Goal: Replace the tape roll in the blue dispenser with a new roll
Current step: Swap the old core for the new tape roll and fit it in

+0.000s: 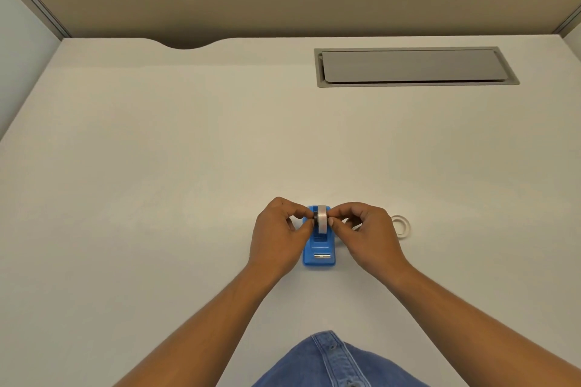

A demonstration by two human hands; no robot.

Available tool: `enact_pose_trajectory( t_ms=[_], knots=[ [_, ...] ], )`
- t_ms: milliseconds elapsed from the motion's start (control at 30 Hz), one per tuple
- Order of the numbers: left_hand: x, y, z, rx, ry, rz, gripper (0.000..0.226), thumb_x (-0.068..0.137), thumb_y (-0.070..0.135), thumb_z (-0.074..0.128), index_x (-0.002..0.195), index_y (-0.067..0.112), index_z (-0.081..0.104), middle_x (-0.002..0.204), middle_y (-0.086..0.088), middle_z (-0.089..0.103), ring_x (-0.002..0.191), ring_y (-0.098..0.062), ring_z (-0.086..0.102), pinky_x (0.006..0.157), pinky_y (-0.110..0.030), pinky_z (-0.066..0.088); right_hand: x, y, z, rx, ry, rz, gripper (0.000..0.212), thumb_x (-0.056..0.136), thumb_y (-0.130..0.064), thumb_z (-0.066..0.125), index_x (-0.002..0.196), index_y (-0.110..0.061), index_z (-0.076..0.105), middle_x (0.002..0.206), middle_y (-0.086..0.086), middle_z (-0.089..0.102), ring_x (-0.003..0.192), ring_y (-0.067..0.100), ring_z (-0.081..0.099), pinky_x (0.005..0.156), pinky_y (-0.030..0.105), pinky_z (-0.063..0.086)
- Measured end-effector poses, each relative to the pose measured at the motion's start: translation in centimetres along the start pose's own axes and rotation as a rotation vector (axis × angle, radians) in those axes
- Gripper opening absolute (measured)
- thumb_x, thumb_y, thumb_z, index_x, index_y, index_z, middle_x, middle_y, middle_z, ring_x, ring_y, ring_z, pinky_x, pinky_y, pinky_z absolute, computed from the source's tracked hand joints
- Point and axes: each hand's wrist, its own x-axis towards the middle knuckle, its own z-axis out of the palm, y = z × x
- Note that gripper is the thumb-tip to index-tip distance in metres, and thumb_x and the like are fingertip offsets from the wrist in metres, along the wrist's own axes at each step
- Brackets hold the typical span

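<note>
The blue tape dispenser (319, 253) sits on the white desk in front of me, its metal cutter toward me. A whitish tape roll (322, 219) on a dark hub stands upright over the dispenser's cradle. My left hand (278, 234) pinches the hub's left end and my right hand (367, 234) pinches its right end. Whether the roll rests in the cradle or hovers above it, I cannot tell. A second tape roll (401, 225) lies flat on the desk just right of my right hand, partly hidden by it.
The white desk (188, 182) stretches far ahead and to the left. A grey cable hatch (412, 66) is set into its far right part. A curved notch (185, 44) cuts the far edge. Partition walls stand behind and on both sides.
</note>
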Motion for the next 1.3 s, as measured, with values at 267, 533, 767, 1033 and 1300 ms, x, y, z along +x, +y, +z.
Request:
enact_pose_trajectory(
  t_ms=[267,533,767,1033,1300],
  knots=[
    [-0.4,-0.8,-0.5,-0.022,-0.032,0.051,0.041,0.076,0.018,0.073,0.104,0.040,0.051,0.103,0.012,0.059,0.080,-0.005,0.059,0.067,-0.014,0.047,-0.4,0.2,-0.7,-0.063,-0.082,0.022,0.037,0.078,-0.002,0.068,0.103,-0.029,0.066,0.090,-0.011,0.067,0.066,0.009,0.059,0.054,0.009,0.045],
    [-1.9,-2.2,-2.1,0.218,-0.247,0.170,0.101,0.062,0.052,0.081,0.143,0.041,0.022,0.151,0.013,0.031,0.132,-0.007,0.038,0.108,-0.033,0.040,-0.9,-0.3,-1.7,-0.374,-0.154,-0.202,0.062,0.074,-0.028,0.078,0.127,-0.042,0.047,0.101,-0.018,0.055,0.077,0.005,0.054,0.072,0.018,0.048],
    [-1.8,-1.2,-0.8,0.280,-0.270,0.261,0.090,0.071,0.041,0.078,0.144,0.032,0.027,0.151,0.013,0.035,0.133,-0.010,0.040,0.104,-0.020,0.030,0.2,-0.7,-1.0,-0.539,-0.143,-0.290,0.049,0.078,-0.036,0.073,0.124,-0.035,0.057,0.102,-0.010,0.058,0.077,0.006,0.047,0.071,0.025,0.047],
    [-1.9,-1.5,-0.3,0.266,-0.234,0.186,0.095,0.070,0.044,0.079,0.146,0.033,0.022,0.148,0.013,0.041,0.129,-0.012,0.046,0.097,-0.018,0.032,0.3,-0.8,-0.4,-0.594,-0.152,-0.267,0.046,0.080,-0.037,0.071,0.124,-0.034,0.058,0.100,-0.009,0.058,0.089,0.014,0.057,0.076,0.033,0.052],
    [-1.7,-1.5,-0.3,0.275,-0.243,0.151,0.107,0.065,0.048,0.081,0.147,0.035,0.014,0.148,0.014,0.042,0.127,-0.014,0.049,0.101,-0.028,0.040,0.4,-0.7,-0.3,-0.611,-0.158,-0.253,0.046,0.080,-0.040,0.071,0.123,-0.034,0.059,0.097,-0.009,0.058,0.086,0.015,0.058,0.074,0.031,0.052]
  ],
)
